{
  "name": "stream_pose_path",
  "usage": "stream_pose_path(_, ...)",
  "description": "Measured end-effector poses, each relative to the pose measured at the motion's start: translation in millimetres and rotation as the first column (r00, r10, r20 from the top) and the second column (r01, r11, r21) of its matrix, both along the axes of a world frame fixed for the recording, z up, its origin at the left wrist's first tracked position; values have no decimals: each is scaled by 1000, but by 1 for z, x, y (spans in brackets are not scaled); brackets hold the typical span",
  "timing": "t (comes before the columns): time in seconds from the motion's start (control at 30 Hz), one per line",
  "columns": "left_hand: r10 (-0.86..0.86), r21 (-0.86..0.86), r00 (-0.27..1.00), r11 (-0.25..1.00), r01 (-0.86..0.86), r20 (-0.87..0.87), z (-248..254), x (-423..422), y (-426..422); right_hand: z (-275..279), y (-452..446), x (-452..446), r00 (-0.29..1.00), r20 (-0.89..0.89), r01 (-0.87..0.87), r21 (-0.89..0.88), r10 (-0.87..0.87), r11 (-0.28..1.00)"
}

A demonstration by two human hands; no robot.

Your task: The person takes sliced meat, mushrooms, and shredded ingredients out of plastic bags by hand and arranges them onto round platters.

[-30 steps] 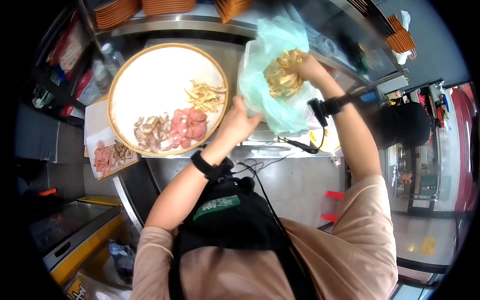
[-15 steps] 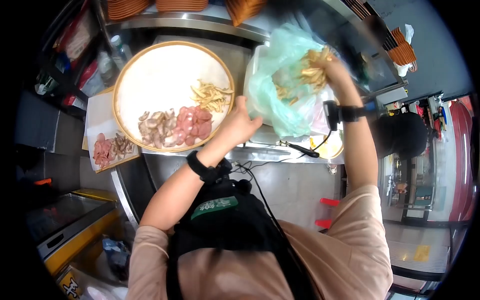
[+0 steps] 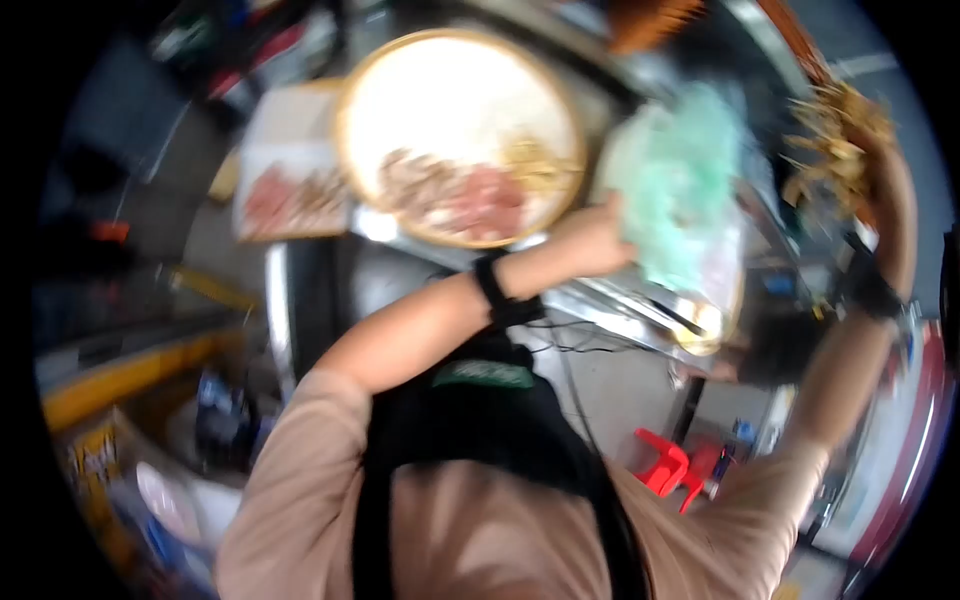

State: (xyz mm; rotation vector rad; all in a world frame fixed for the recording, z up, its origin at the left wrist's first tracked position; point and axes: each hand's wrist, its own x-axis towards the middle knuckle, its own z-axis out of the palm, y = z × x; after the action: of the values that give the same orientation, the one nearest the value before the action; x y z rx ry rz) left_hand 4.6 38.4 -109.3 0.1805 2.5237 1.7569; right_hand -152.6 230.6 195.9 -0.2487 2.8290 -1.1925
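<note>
My right hand (image 3: 872, 165) is raised at the far right, closed around a loose bunch of yellow-brown strips (image 3: 835, 135). Their exact kind is too blurred to make out. Against the near left side of a green plastic bag (image 3: 690, 180) rests my left hand (image 3: 600, 238); motion smears its fingers, so their grip is unclear. The bag sits in a pale container (image 3: 615, 165). To its left lies a round bamboo-rimmed tray (image 3: 450, 90) with a white surface, bearing a pile of similar strips (image 3: 537, 165), pink-red slices (image 3: 487, 200) and grey-brown pieces (image 3: 415, 182).
A white-lined board (image 3: 285, 115) left of the tray carries more pink slices and brown pieces. A small yellow-white dish (image 3: 700, 330) stands at the counter's front edge. Cables hang before my apron. A red stool (image 3: 665, 462) is on the floor, and a dark-headed person (image 3: 795, 345) is at right.
My right hand has lifted the strips out of the bag and swung far right. My left hand now meets the bag's side. The camera view has shifted and blurred.
</note>
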Motion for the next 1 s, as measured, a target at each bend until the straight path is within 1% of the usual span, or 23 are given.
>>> stream_pose_path(0.03, -6, 39, 998, 999, 8, -60, -11, 2, -6, 1, -32, 23, 997, -26, -71, 32, 72, 997)
stream_pose_path(0.07, -11, 22, 1000, 1000, 10, 22, -10, 10, -12, 1, -65, 45, 988, -52, -140, 63, 143, 988)
stream_pose_path(0.1, -4, 55, 1000, 998, 4, 15, -10, 20, -25, 1, -89, 65, 973, -69, -215, 79, 221, 973)
stream_pose_path(0.17, -2, 65, 999, 998, -1, 51, -16, 40, -56, -18, -135, 84, 920, -61, -384, 47, 387, 922)
stream_pose_path(0.23, -63, 149, 970, 988, 28, 234, -17, 63, -100, -45, -185, 95, 843, -15, -537, -26, 537, 843)
stream_pose_path(0.27, -10, 271, 981, 962, -44, 194, -43, 69, -113, -62, -211, 97, 799, 14, -599, -74, 601, 797)
stream_pose_path(0.33, 55, 356, 952, 920, -166, 302, -48, 105, -168, -92, -275, 108, 693, 71, -699, -177, 718, 693)
stream_pose_path(0.37, 111, 372, 934, 896, -242, 341, -53, 119, -187, -110, -304, 110, 645, 98, -726, -229, 758, 648)
stream_pose_path(0.4, 158, 415, 908, 850, -326, 388, -74, 134, -210, -128, -337, 113, 600, 127, -744, -276, 790, 609)
stream_pose_path(0.43, 206, 415, 860, 808, -419, 467, -78, 150, -229, -147, -366, 118, 562, 153, -751, -318, 813, 579)
stream_pose_path(0.5, 362, 332, 790, 761, -557, 495, -110, 175, -262, -188, -424, 126, 501, 197, -749, -389, 842, 537)
stream_pose_path(0.57, 527, 225, 693, 692, -686, 492, -152, 198, -293, -237, -478, 137, 461, 209, -759, -411, 862, 505)
stream_pose_path(0.63, 657, 20, 620, 679, -733, 429, -185, 216, -321, -273, -517, 149, 567, 247, -732, -285, 786, 618)
stream_pose_path(0.67, 700, -56, 585, 659, -750, 410, -201, 223, -335, -296, -535, 147, 572, 200, -782, -160, 796, 602)
stream_pose_path(0.7, 730, -64, 540, 617, -784, 420, -215, 230, -346, -321, -553, 143, 568, 149, -815, -30, 809, 578)
stream_pose_path(0.73, 759, -132, 508, 599, -790, 407, -220, 235, -358, -347, -569, 139, 590, 98, -804, -16, 801, 594)
stream_pose_path(0.77, 787, -200, 479, 580, -790, 389, -224, 240, -369, -366, -584, 138, 571, 63, -819, 110, 818, 563)
stream_pose_path(0.8, 790, -196, 475, 574, -795, 388, -227, 244, -379, -387, -595, 140, 572, 27, -813, 148, 820, 563)
stream_pose_path(0.83, 834, -212, 448, 525, -824, 322, -229, 248, -390, -395, -606, 147, 572, -9, -805, 185, 820, 564)
stream_pose_path(0.87, 873, -225, 417, 473, -852, 253, -231, 250, -400, -402, -613, 149, 565, 38, -808, 227, 824, 544)
stream_pose_path(0.9, 876, -221, 413, 467, -856, 251, -227, 250, -408, -412, -622, 148, 560, 58, -817, 207, 827, 538)
stream_pose_path(0.97, 949, -320, 300, 316, -893, 98, -222, 249, -425, -431, -641, 142, 567, 59, -808, 235, 821, 541)
stream_pose_path(1.0, 943, -279, 322, 332, -901, 83, -221, 249, -435, -438, -650, 139, 591, 52, -793, 219, 805, 568)
